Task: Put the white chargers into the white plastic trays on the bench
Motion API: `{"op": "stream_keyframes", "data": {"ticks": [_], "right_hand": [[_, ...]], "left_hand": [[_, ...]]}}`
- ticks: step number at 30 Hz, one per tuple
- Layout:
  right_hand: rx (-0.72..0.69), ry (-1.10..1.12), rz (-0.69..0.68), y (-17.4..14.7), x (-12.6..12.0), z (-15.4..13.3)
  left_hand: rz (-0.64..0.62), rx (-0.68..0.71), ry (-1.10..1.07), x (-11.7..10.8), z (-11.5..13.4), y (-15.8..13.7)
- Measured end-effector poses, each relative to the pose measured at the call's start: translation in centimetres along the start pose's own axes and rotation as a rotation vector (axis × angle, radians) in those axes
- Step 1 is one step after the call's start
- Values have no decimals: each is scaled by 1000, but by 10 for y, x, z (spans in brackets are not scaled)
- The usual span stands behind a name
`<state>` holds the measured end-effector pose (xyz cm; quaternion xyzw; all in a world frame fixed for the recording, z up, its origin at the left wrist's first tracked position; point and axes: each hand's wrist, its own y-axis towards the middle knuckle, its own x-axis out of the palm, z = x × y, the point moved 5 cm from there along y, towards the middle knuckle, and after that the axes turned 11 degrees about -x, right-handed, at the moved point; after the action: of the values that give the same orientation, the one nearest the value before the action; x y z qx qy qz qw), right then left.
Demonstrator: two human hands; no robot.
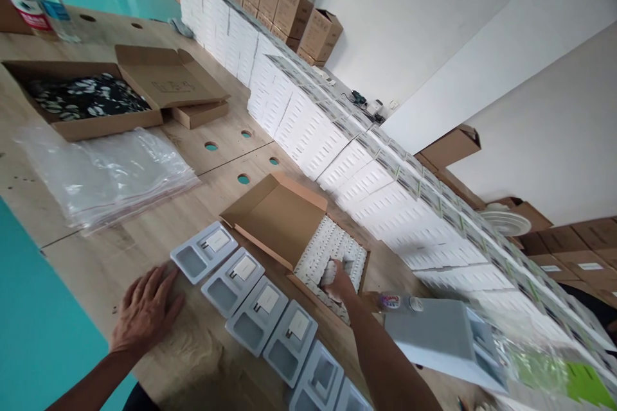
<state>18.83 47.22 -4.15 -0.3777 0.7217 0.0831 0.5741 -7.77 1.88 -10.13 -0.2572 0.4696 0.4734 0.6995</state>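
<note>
My right hand (339, 284) reaches down into an open cardboard box (279, 215) packed with rows of small white pieces (321, 244). Its fingers are closed around some of these white pieces, though they partly hide them. My left hand (147, 313) lies flat on the wooden table, fingers stretched out and holding nothing, just left of a row of grey plastic trays (190, 263). Several trays hold a flat white block with two short dark prongs (267, 299) in the upper recess. Toward the bottom edge, a tray (315, 376) shows no white block.
Long stacks of white boxes (332, 141) line the table's far side. At left are an open carton (108, 122) of black-and-white items, a clear plastic bag (110, 173) and bottles (51, 3). A drink bottle (393, 300) lies beside stacked grey trays (434, 337) at right.
</note>
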Motion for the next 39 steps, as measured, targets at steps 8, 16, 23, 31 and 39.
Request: {"op": "stream_keyframes", "data": {"ticks": [8, 16, 23, 31, 39], "right_hand": [[-208, 89, 395, -134, -63, -66], [-212, 222, 312, -252, 28, -173], [-212, 558, 229, -284, 19, -146], [-171, 546, 124, -271, 26, -76], [-243, 183, 197, -230, 61, 54]], "left_hand": [[-628, -277, -917, -32, 111, -41], [-1922, -816, -1583, -17, 256, -143], [-1913, -793, -1288, -9, 229, -156], [-1882, -724, -976, 12, 221, -171], [-1957, -910, -918, 33, 269, -216]]}}
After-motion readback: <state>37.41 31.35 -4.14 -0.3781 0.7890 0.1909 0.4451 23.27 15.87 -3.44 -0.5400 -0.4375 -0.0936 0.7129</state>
